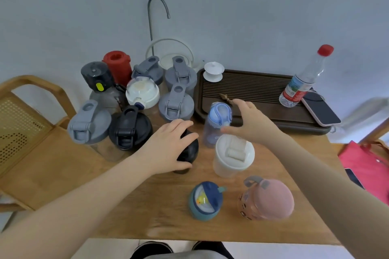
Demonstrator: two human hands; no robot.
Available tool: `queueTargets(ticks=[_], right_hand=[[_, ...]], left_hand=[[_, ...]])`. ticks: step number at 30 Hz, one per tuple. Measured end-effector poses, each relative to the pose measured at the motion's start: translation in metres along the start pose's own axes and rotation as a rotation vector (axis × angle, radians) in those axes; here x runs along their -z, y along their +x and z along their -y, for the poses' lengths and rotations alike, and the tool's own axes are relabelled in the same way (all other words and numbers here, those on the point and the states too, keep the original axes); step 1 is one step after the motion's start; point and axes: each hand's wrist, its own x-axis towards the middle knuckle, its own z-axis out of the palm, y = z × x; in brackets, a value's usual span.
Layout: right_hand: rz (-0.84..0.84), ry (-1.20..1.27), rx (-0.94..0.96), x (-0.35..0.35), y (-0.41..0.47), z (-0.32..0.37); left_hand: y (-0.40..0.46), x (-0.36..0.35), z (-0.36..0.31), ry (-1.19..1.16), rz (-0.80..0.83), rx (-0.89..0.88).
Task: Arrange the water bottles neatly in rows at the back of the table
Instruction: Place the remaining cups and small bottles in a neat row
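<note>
Several water bottles stand packed at the back left of the wooden table [147, 206], with grey, black, white and red lids. My left hand [168, 145] wraps over the top of a black bottle [188, 154] at the table's middle. My right hand [250, 120] hovers with fingers spread just right of a pale blue bottle [216, 124] and above a white tumbler [233, 155]; it holds nothing. Nearer me stand a dark blue bottle with a duck lid [205, 201] and a pink bottle [267, 200].
A dark tea tray [248, 90] fills the back right, carrying a white lidded cup [213, 71], a clear red-capped plastic bottle [303, 78] and a phone [320, 109]. A faucet [156, 14] and kettle stand by the wall. A wooden chair [29, 128] sits left, a red bag [366, 166] right.
</note>
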Motion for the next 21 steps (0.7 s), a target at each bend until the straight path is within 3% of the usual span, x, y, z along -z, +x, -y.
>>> queueTargets(ticks=[5,11,15,21], right_hand=[[-0.011,-0.041,0.076,-0.001,0.007,0.002],[0.121,-0.169,0.116,-0.001,0.042,0.013],[0.055,-0.093,0.034,0.024,0.021,-0.025],[-0.073,0.045,-0.108,0.04,-0.021,-0.083]], left_hand=[[0.024,0.001,-0.02,-0.116,-0.025,-0.104],[0.043,-0.001,-0.04,-0.227,0.005,-0.079],[0.055,0.0,-0.053,-0.3,0.052,-0.021],[0.089,-0.015,-0.09,-0.137,0.105,-0.002]])
